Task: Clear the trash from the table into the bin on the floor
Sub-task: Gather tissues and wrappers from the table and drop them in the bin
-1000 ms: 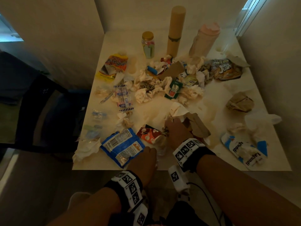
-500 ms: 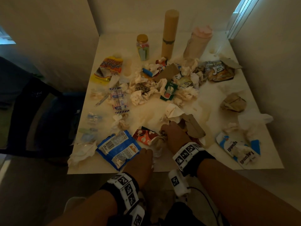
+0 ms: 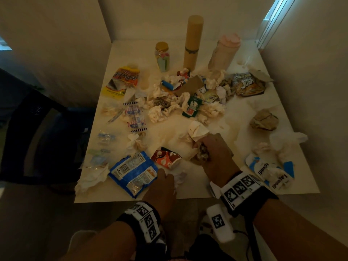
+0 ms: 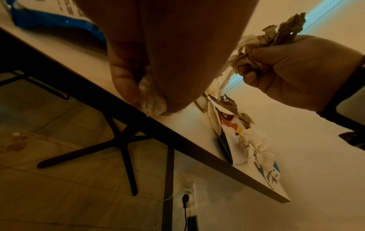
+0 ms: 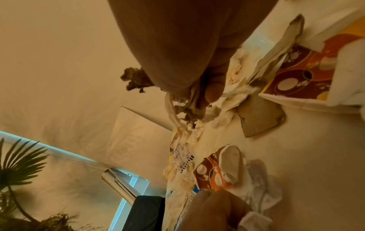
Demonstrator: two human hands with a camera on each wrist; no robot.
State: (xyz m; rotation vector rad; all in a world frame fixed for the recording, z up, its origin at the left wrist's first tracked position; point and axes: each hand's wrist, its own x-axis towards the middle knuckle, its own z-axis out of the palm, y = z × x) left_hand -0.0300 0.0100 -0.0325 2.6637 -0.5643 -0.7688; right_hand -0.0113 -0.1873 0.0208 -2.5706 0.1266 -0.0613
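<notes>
Trash covers the white table (image 3: 233,189): tissues, wrappers and cartons. My right hand (image 3: 203,149) grips a wad of brown paper and tissue (image 3: 202,154) near the table's front middle. The wad (image 4: 276,36) is raised a little off the table in the left wrist view, with tissue trailing down from it (image 5: 189,109). My left hand (image 3: 169,178) is at the near table edge and pinches a crumpled white tissue (image 4: 152,100). A crushed red-orange paper cup (image 3: 166,157) lies between the hands. No bin shows plainly.
A blue snack bag (image 3: 131,172) lies left of my left hand and a Lagundi carton (image 3: 271,172) sits at the right front. A jar (image 3: 162,56), tall tube (image 3: 193,41) and pink bottle (image 3: 224,51) stand at the back. A dark chair (image 3: 37,129) is on the left.
My right hand has bunched the brown paper and tissue into its fist and raised it slightly. My left hand has stayed at the near edge on the white tissue.
</notes>
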